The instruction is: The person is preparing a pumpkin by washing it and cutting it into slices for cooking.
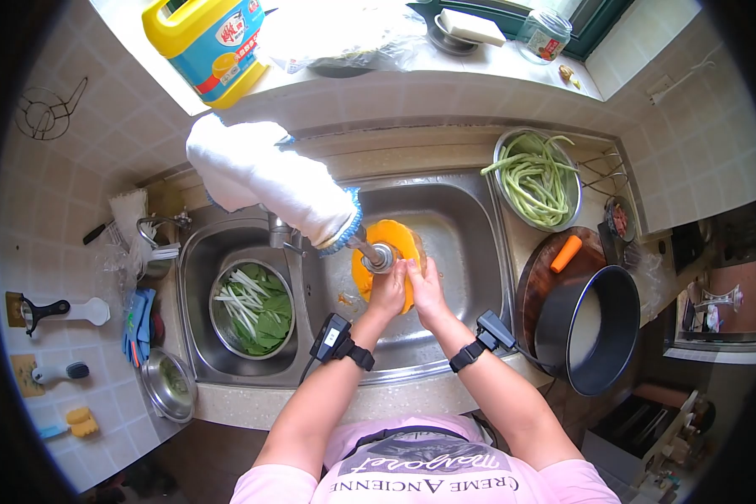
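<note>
In the right basin of the steel sink point(475, 294), an orange pumpkin piece point(407, 244) lies under the tap point(380, 256), whose neck is wrapped in a white cloth glove point(286, 176). My left hand point(386, 290) and my right hand point(426, 290) are side by side at the tap's mouth, in front of the pumpkin. Their fingers are drawn together near the spout. Whether they hold anything small cannot be made out. Small orange bits lie on the basin floor left of the pumpkin.
A bowl of leafy greens point(265, 332) sits in the left basin. At the right are a bowl of green beans point(533, 181), a carrot point(566, 254) on a round board point(538, 265), and a black pot point(617, 336). A yellow detergent jug point(214, 59) stands behind.
</note>
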### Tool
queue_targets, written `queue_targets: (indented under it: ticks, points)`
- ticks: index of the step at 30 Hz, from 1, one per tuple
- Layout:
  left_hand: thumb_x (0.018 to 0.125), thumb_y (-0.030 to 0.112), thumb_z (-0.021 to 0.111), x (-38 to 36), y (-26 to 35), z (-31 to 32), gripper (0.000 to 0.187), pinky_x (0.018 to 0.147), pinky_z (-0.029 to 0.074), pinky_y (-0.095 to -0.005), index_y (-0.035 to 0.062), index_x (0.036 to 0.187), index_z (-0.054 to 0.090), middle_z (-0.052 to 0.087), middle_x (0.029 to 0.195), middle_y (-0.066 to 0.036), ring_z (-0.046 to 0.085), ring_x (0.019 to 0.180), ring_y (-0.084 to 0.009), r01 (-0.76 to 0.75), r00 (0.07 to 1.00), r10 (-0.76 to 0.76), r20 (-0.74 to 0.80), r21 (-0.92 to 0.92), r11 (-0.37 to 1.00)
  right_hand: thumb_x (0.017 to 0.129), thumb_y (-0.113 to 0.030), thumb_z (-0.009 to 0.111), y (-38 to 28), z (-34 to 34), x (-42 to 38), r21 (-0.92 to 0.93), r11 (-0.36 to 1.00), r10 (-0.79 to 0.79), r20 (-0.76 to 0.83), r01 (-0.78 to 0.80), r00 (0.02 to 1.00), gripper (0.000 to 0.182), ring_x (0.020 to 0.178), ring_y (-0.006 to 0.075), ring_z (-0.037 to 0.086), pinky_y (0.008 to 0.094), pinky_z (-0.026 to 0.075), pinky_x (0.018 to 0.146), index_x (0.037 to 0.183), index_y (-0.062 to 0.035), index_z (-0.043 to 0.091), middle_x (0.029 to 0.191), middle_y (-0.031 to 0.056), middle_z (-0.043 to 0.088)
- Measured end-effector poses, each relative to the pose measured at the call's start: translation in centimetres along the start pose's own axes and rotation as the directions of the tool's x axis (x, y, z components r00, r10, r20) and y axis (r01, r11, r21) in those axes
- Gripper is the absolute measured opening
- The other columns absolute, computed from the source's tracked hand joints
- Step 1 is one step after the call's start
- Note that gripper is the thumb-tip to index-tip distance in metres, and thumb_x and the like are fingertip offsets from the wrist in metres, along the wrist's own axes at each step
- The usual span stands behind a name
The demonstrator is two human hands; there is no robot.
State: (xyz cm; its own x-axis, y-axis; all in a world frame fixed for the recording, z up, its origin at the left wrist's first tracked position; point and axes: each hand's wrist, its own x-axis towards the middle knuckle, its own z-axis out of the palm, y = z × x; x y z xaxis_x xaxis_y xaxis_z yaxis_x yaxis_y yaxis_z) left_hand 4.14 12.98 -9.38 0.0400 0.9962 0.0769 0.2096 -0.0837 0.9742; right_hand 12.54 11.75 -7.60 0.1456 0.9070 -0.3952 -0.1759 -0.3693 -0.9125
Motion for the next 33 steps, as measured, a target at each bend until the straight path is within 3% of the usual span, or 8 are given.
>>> queue_targets:
  ticks: [7, 10, 13, 19, 22, 25, 28, 33]
  points:
    - [0.090, 0.016, 0.043, -0.2, 0.0, -1.1, 0.024, 0.064, 0.041, -0.0410, -0.0024, 0.085, 0.056, 0.057, 0.075, -0.022, 0.055, 0.072, -0.0367, -0.017, 0.981, -0.015, 0.195, 0.165, 0.986, 0.090, -0.029, 0.051, 0.3, -1.0, -0.1, 0.020, 1.000, -0.011, -0.052, 0.013, 0.999, 0.032, 0.089, 0.0139, 0.052, 0.0279, 0.043, 0.078, 0.105, -0.0014, 0.047, 0.098, 0.0090, 0.056]
    - [0.088, 0.017, 0.046, -1.2, -0.3, -2.5, 0.022, 0.063, 0.043, -0.0402, -0.0022, 0.087, 0.057, 0.056, 0.071, -0.022, 0.056, 0.070, -0.0364, 0.038, 0.994, -0.064, 0.092, 0.259, 0.965, 0.090, -0.031, 0.051, 0.6, -1.4, -0.2, 0.030, 0.999, 0.024, -0.091, -0.021, 0.996, 0.033, 0.090, 0.0139, 0.052, 0.0279, 0.042, 0.078, 0.106, -0.0013, 0.047, 0.098, 0.0089, 0.056]
    - [0.088, 0.018, 0.047, -1.3, -0.8, -5.1, 0.021, 0.064, 0.044, -0.0399, -0.0002, 0.092, 0.056, 0.057, 0.077, -0.020, 0.057, 0.078, -0.0366, 0.176, 0.964, -0.253, 0.078, 0.528, 0.831, 0.093, -0.030, 0.045, 0.2, -2.2, 0.2, 0.100, 0.995, 0.022, -0.053, -0.017, 0.998, 0.033, 0.093, 0.0111, 0.050, 0.0254, 0.041, 0.083, 0.111, -0.0024, 0.044, 0.103, 0.0061, 0.053]
    - [0.084, 0.014, 0.046, -0.5, 0.5, -4.2, 0.014, 0.075, 0.040, -0.0446, 0.0030, 0.084, 0.056, 0.055, 0.085, -0.015, 0.051, 0.082, -0.0388, -0.180, 0.982, 0.190, 0.008, 0.355, 0.917, 0.090, -0.034, 0.050, -0.3, -2.5, 0.5, 0.044, 0.997, -0.053, -0.090, 0.057, 0.995, 0.036, 0.087, 0.0133, 0.052, 0.0276, 0.043, 0.075, 0.104, -0.0016, 0.048, 0.095, 0.0084, 0.056]
    - [0.082, 0.013, 0.047, -0.2, -0.7, -3.6, 0.014, 0.075, 0.037, -0.0459, 0.0029, 0.074, 0.053, 0.052, 0.076, -0.015, 0.049, 0.075, -0.0374, -0.405, 0.899, 0.278, 0.338, 0.402, 0.821, 0.092, -0.030, 0.046, -1.4, -2.5, -0.1, -0.013, 1.000, -0.011, 0.001, 0.011, 1.000, 0.033, 0.093, 0.0104, 0.050, 0.0249, 0.041, 0.082, 0.111, -0.0032, 0.043, 0.101, 0.0049, 0.053]
    - [0.081, 0.014, 0.048, 0.0, -1.4, -3.0, 0.018, 0.070, 0.036, -0.0455, 0.0033, 0.067, 0.049, 0.049, 0.069, -0.014, 0.049, 0.072, -0.0354, -0.390, 0.903, 0.272, 0.332, 0.368, 0.844, 0.089, -0.033, 0.052, -1.1, -2.1, -0.2, 0.004, 0.995, -0.095, -0.041, 0.095, 0.995, 0.033, 0.082, 0.0119, 0.052, 0.0268, 0.044, 0.072, 0.102, -0.0022, 0.049, 0.090, 0.0060, 0.056]
    - [0.081, 0.014, 0.049, 0.1, -1.4, -2.9, 0.019, 0.069, 0.036, -0.0455, 0.0028, 0.066, 0.049, 0.049, 0.067, -0.014, 0.049, 0.072, -0.0339, -0.370, 0.900, 0.242, 0.363, 0.341, 0.864, 0.089, -0.032, 0.052, -1.5, -2.3, -0.3, -0.016, 0.996, -0.085, -0.048, 0.085, 0.995, 0.033, 0.082, 0.0118, 0.052, 0.0264, 0.044, 0.072, 0.102, -0.0025, 0.049, 0.089, 0.0057, 0.056]
    - [0.080, 0.015, 0.051, 0.1, -1.2, -3.0, 0.015, 0.070, 0.038, -0.0449, 0.0050, 0.070, 0.055, 0.054, 0.073, -0.014, 0.051, 0.073, -0.0330, -0.376, 0.874, 0.231, 0.427, 0.297, 0.877, 0.090, -0.030, 0.052, -2.3, -2.5, -0.2, 0.172, 0.985, 0.015, -0.009, -0.013, 1.000, 0.032, 0.085, 0.0113, 0.051, 0.0252, 0.043, 0.074, 0.104, -0.0020, 0.049, 0.094, 0.0049, 0.056]
